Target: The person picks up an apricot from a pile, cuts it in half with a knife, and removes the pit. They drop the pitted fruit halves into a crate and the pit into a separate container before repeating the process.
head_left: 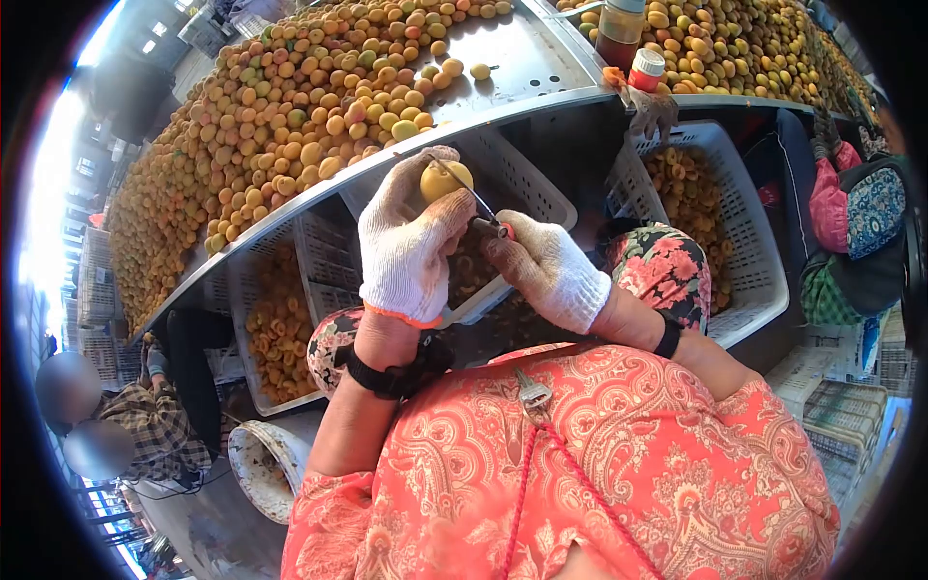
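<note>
left hand (pixel 406 246) pinching apricot (pixel 443 180) | right hand (pixel 553 271) clenched on knife (pixel 478 201) | risk: blade may skid off the round fruit into the left thumb (only a knit glove (pixel 391 275) there)

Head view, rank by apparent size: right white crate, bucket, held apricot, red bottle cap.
1. right white crate
2. bucket
3. apricot, in the left hand
4. red bottle cap
Apricot is nearest the camera, so 3 over 4 is unsure. The right hand holds a knife, unranked.
</note>
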{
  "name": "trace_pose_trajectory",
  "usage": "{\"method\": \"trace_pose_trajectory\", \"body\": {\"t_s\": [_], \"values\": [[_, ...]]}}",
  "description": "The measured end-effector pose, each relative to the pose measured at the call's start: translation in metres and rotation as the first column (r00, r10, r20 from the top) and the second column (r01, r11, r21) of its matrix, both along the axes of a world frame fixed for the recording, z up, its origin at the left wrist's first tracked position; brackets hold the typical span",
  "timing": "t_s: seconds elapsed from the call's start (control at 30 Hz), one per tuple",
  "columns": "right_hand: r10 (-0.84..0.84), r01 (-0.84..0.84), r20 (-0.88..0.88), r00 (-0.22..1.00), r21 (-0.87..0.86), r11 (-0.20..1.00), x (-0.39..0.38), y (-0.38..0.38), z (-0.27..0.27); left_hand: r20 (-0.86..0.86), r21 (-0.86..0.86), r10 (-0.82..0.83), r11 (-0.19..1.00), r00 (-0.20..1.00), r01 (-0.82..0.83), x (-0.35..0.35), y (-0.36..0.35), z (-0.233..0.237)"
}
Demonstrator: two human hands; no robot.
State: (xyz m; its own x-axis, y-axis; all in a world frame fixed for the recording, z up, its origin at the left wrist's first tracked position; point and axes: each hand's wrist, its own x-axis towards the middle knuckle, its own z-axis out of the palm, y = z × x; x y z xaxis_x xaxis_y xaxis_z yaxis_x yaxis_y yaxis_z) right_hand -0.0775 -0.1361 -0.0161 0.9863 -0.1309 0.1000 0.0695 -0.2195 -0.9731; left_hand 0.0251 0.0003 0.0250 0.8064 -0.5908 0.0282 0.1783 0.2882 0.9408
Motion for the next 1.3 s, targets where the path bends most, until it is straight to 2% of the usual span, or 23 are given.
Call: {"method": "trace_pose_trajectory", "body": {"t_s": [0.1, 0.17, 0.3, 0.4, 0.47, 0.5, 0.57, 0.6, 0.67, 0.7, 0.73, 0.77, 0.83, 0.87, 0.9, 0.97, 1.0, 1.1, 1.13, 1.17, 1.2, 1.23, 1.3], "values": [[-0.018, 0.016, 0.083, 0.996, 0.024, 1.000, 0.000, 0.004, -0.005, -0.070, -0.051, 0.070, 0.996, 0.995, -0.073, -0.005, -0.004, -0.001], [0.021, -0.020, -0.005, 1.000, 0.173, 0.985, 0.000, 0.005, -0.004, -0.082, -0.107, 0.020, 0.994, 0.996, -0.029, -0.003, -0.004, -0.006], [0.011, 0.000, -0.056, 0.998, 0.188, 0.982, 0.005, 0.007, -0.015, -0.068, -0.096, 0.039, 0.994, 0.997, -0.045, -0.004, -0.011, -0.013], [0.009, 0.008, -0.065, 0.998, 0.255, 0.967, 0.007, 0.009, -0.019, -0.065, -0.082, 0.131, 0.987, 0.989, -0.137, -0.004, -0.017, -0.016], [-0.059, 0.064, -0.047, 0.997, 0.119, 0.991, 0.009, 0.009, -0.020, -0.048, -0.018, 0.147, 0.989, 0.988, -0.148, -0.003, -0.019, -0.016], [-0.064, 0.070, -0.048, 0.997, 0.120, 0.990, 0.010, 0.009, -0.021, -0.049, -0.016, 0.142, 0.990, 0.989, -0.143, -0.001, -0.020, -0.020], [-0.126, 0.124, -0.027, 0.992, -0.049, 0.991, 0.011, 0.011, -0.024, -0.249, -0.020, 0.200, 0.977, 0.948, -0.212, 0.002, -0.022, -0.030], [-0.126, 0.125, -0.027, 0.992, -0.047, 0.991, 0.012, 0.012, -0.026, -0.249, -0.018, 0.200, 0.977, 0.948, -0.211, 0.002, -0.021, -0.030], [-0.167, 0.166, 0.008, 0.986, -0.179, 0.970, 0.014, 0.010, -0.028, -0.375, 0.060, 0.199, 0.980, 0.905, -0.190, 0.004, -0.022, -0.025], [-0.168, 0.167, 0.009, 0.986, -0.180, 0.969, 0.013, 0.009, -0.026, -0.436, 0.097, 0.200, 0.980, 0.878, -0.175, 0.005, -0.022, -0.024], [-0.173, 0.167, -0.020, 0.985, -0.175, 0.970, 0.012, 0.008, -0.022, -0.322, 0.058, 0.132, 0.991, 0.938, -0.119, 0.012, -0.019, -0.038], [-0.178, 0.167, -0.051, 0.983, -0.170, 0.971, 0.010, 0.007, -0.019, -0.325, 0.057, 0.127, 0.992, 0.937, -0.115, 0.009, -0.022, -0.038], [-0.196, 0.187, -0.034, 0.980, -0.179, 0.966, 0.011, 0.007, -0.026, -0.131, 0.086, 0.095, 0.993, 0.987, -0.084, 0.002, -0.027, -0.037], [-0.209, 0.203, -0.017, 0.978, -0.184, 0.962, 0.012, 0.007, -0.028, -0.153, 0.015, 0.014, 1.000, 0.988, -0.012, 0.001, -0.024, -0.042], [-0.211, 0.204, -0.019, 0.977, -0.186, 0.961, 0.012, 0.006, -0.028, -0.155, 0.014, 0.012, 1.000, 0.988, -0.010, 0.004, -0.023, -0.045], [-0.195, 0.182, -0.033, 0.980, -0.231, 0.956, 0.012, 0.006, -0.029, -0.329, 0.066, 0.074, 0.996, 0.942, -0.055, 0.009, -0.024, -0.047], [-0.192, 0.178, -0.038, 0.981, -0.232, 0.956, 0.012, 0.006, -0.032, -0.449, 0.056, 0.177, 0.984, 0.876, -0.170, 0.009, -0.031, -0.048], [-0.203, 0.198, -0.005, 0.979, -0.180, 0.963, 0.014, 0.006, -0.038, -0.550, 0.018, 0.144, 0.987, 0.823, -0.161, 0.006, -0.040, -0.042], [-0.216, 0.215, 0.013, 0.976, -0.127, 0.968, 0.014, 0.006, -0.037, -0.490, 0.026, 0.061, 0.998, 0.869, -0.055, 0.010, -0.032, -0.047], [-0.230, 0.232, 0.032, 0.973, -0.073, 0.970, 0.015, 0.005, -0.036, -0.490, 0.026, 0.059, 0.998, 0.870, -0.053, 0.011, -0.030, -0.050], [-0.233, 0.234, 0.033, 0.972, -0.073, 0.969, 0.015, 0.003, -0.033, -0.343, 0.044, 0.001, 0.999, 0.939, 0.015, 0.012, -0.028, -0.051], [-0.217, 0.214, -0.011, 0.976, -0.128, 0.968, 0.015, 0.001, -0.030, -0.188, 0.073, -0.064, 0.994, 0.980, 0.079, 0.014, -0.026, -0.054], [-0.199, 0.186, -0.057, 0.978, -0.180, 0.966, 0.016, -0.001, -0.029, -0.163, 0.098, -0.062, 0.992, 0.985, 0.079, 0.017, -0.024, -0.058]]}}
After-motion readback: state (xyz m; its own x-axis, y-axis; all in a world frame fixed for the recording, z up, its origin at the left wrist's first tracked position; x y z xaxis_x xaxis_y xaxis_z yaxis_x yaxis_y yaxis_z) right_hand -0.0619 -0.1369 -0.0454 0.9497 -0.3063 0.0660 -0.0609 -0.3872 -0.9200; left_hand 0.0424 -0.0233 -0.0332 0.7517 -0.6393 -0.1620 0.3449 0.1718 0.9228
